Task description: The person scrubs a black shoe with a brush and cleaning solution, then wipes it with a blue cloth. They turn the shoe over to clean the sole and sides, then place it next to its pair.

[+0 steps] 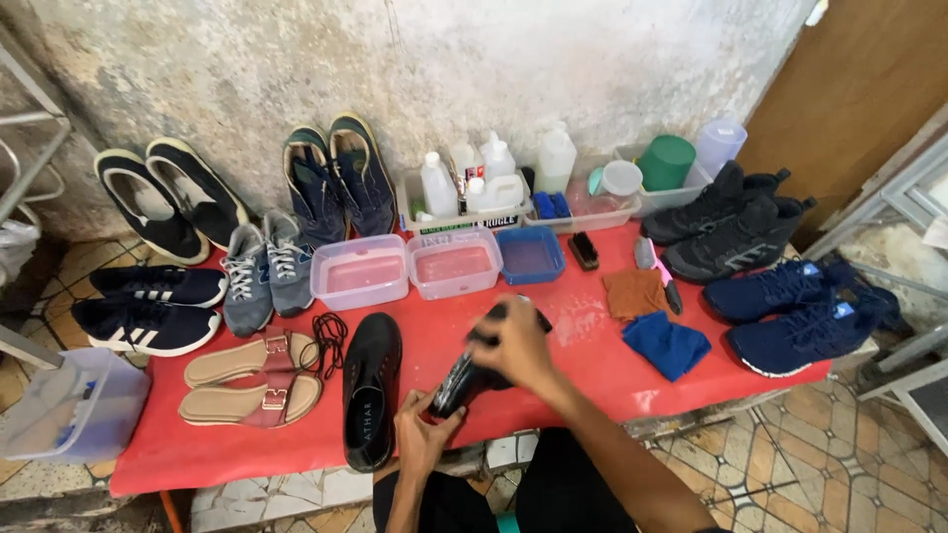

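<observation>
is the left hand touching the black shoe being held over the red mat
Touching. The head view shows the left hand closed around the lower end of the black shoe, with no gap, above the red mat.

Both hands curled shut, left hand (pixel 423 431) low, right hand (pixel 517 342) apparently blurred.

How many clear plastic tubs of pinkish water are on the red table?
2: one tub behind the lone black shoe, the other right beside it, left of the blue tray. None seem hidden.

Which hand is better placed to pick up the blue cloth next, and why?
The right hand, probably. It rests on top of the black shoe, nearer the blue cloth on the red table. The left hand supports the shoe's near end, farther away.
</observation>
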